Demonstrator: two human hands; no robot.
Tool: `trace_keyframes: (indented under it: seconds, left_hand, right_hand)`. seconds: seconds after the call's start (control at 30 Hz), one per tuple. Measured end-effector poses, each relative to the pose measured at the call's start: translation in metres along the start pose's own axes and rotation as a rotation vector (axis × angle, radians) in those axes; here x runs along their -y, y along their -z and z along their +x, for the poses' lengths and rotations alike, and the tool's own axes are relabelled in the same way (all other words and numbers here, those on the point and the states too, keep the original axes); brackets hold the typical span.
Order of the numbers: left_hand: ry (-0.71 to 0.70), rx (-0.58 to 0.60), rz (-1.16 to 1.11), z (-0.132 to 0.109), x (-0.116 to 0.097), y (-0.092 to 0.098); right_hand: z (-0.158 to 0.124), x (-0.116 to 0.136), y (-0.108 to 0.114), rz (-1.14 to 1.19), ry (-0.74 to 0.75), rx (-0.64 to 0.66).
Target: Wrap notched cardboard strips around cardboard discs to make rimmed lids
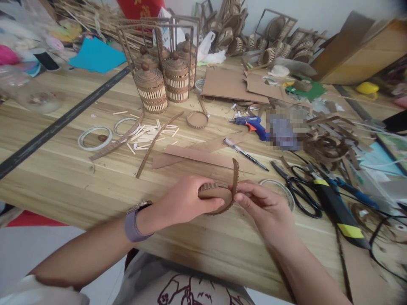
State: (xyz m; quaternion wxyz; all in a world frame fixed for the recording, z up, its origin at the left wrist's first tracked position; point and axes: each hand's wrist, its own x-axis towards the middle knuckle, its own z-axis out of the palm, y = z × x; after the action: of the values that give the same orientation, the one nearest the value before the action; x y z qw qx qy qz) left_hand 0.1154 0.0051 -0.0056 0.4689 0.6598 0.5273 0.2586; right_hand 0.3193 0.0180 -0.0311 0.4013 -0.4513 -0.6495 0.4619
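Near the table's front edge, my left hand (193,199) is closed around a round cardboard disc (219,195), its thumb lying over the flat face. A ridged, corrugated edge runs along the disc's rim. Between the thumb and fingers of my right hand (263,205) is a narrow corrugated cardboard strip (235,176), pinched where it meets the disc's right side. The strip's free end sticks up away from the disc. Beyond my hands lie flat cardboard strips (203,157) and a pen (246,154).
Scissors (295,188) and a yellow-black cutter (338,212) lie right, behind them a blue glue gun (249,123). Small wooden sticks (149,136), tape rings (94,139) and a shallow round cardboard piece (197,120) lie left and ahead. Lidded cardboard baskets (151,91) stand behind.
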Motion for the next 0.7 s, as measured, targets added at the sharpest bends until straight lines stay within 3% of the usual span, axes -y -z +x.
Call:
trace_keyframes:
  seconds: [0.53, 0.7]
  left_hand:
    - [0.011, 0.097, 0.021, 0.0017, 0.005, 0.0014]
    - [0.018, 0.096, -0.01, 0.0018, 0.0026, 0.0022]
  right_hand:
    - [-0.0002, -0.0023, 0.0034, -0.141, 0.113, 0.157]
    - [-0.0006, 0.0009, 0.0032, -0.074, 0.036, 0.126]
